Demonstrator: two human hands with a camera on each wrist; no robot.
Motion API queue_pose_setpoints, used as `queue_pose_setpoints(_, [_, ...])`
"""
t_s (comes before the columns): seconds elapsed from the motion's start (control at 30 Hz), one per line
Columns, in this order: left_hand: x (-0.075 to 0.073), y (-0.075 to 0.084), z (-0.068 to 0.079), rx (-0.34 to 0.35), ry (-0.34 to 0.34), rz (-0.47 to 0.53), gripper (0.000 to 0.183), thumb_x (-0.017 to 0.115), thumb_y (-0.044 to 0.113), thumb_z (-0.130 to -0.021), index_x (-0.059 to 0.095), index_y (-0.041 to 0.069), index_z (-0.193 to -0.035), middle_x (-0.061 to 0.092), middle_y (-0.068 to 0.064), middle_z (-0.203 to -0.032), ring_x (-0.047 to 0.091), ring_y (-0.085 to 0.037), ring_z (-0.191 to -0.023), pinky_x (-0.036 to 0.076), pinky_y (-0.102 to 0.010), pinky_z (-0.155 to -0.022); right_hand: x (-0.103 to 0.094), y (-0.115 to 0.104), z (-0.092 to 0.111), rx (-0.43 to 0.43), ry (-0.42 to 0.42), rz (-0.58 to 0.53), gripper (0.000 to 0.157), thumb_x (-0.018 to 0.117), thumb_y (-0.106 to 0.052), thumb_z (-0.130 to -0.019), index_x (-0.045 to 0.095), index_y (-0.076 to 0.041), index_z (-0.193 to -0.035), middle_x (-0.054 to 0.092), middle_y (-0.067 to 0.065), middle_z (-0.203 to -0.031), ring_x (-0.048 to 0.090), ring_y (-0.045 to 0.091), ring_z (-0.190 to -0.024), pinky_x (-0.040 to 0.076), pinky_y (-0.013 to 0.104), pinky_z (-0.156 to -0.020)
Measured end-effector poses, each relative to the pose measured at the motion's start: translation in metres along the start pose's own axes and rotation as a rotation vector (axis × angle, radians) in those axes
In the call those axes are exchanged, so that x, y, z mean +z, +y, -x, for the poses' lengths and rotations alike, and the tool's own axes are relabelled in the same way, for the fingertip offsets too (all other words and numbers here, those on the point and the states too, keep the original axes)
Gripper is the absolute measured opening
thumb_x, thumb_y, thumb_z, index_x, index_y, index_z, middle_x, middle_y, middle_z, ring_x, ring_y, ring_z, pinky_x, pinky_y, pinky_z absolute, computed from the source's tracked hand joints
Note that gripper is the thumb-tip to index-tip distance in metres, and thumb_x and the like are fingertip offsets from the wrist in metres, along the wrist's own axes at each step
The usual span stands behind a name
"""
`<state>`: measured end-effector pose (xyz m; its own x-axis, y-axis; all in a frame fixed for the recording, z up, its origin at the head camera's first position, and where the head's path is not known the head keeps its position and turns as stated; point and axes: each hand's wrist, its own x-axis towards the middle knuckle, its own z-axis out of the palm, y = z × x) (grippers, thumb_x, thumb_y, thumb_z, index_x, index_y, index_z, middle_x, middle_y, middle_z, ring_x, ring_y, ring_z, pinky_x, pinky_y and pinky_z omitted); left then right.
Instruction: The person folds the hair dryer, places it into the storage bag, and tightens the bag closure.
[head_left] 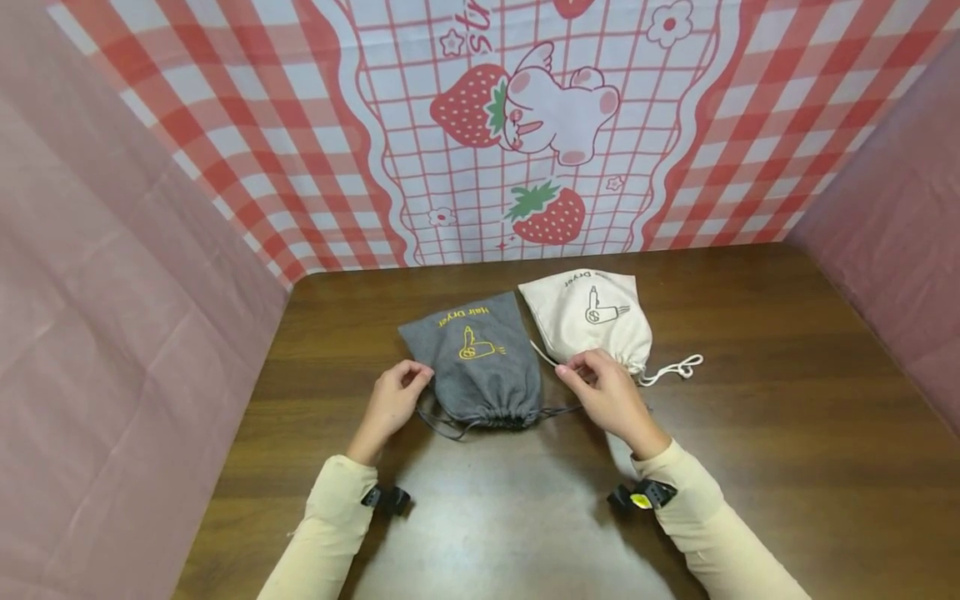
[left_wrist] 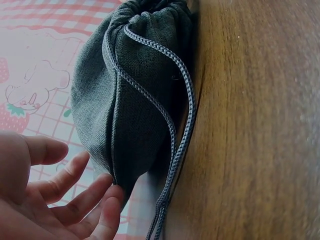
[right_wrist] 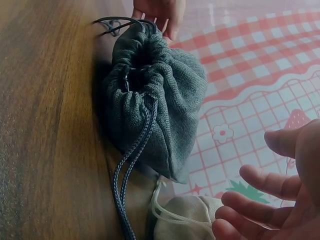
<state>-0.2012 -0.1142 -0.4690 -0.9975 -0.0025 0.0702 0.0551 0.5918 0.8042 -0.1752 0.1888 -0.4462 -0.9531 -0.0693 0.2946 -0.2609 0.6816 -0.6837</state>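
A grey drawstring bag [head_left: 476, 367] with a yellow hair dryer print lies on the table, its gathered mouth toward me. My left hand [head_left: 397, 396] is at its left side; in the left wrist view the fingertips [left_wrist: 114, 195] are right at the cloth, loosely bent and gripping nothing. To the right and slightly behind lies a white drawstring bag [head_left: 588, 312] with a black hair dryer print. My right hand [head_left: 603, 392] hovers over its near edge, fingers loosely spread and holding nothing. The right wrist view shows the grey bag's mouth [right_wrist: 140, 70] drawn partly together, with a small dark opening.
Grey cords [left_wrist: 187, 100] trail from both sides of the grey bag's mouth. A white looped cord [head_left: 678, 367] lies right of the white bag. The brown wooden table [head_left: 787, 400] meets a strawberry-patterned cloth [head_left: 480, 208] at the back, with pink cloth [head_left: 112, 292] along the sides.
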Motion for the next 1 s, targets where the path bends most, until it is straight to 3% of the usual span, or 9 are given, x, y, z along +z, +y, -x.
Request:
queue_pose_setpoints(0.77, [0.0,0.0,0.002,-0.008,0.002,0.007,0.019,0.057,0.024,-0.087,0.066,0.008,-0.091,0.068,-0.009,-0.092,0.061,-0.02,-0.085,0.045,-0.03,-0.079,0.004,0.0,0.004,-0.011,0.002,-0.005,0.014,0.064,-0.025,-0.082,0.063,-0.011,-0.079,0.059,0.003,-0.076,0.052,0.013,-0.07,0.04,0.025,-0.064])
queue_pose_setpoints(1.0, [0.0,-0.003,0.004,-0.018,-0.004,0.004,0.018,0.057,0.022,-0.087,0.067,0.008,-0.091,0.069,-0.01,-0.09,0.06,-0.018,-0.081,0.044,-0.028,-0.075,0.01,0.007,0.009,0.014,-0.051,-0.022,0.015,0.063,-0.025,-0.083,0.063,-0.011,-0.078,0.058,0.002,-0.074,0.049,0.01,-0.068,0.04,0.023,-0.064])
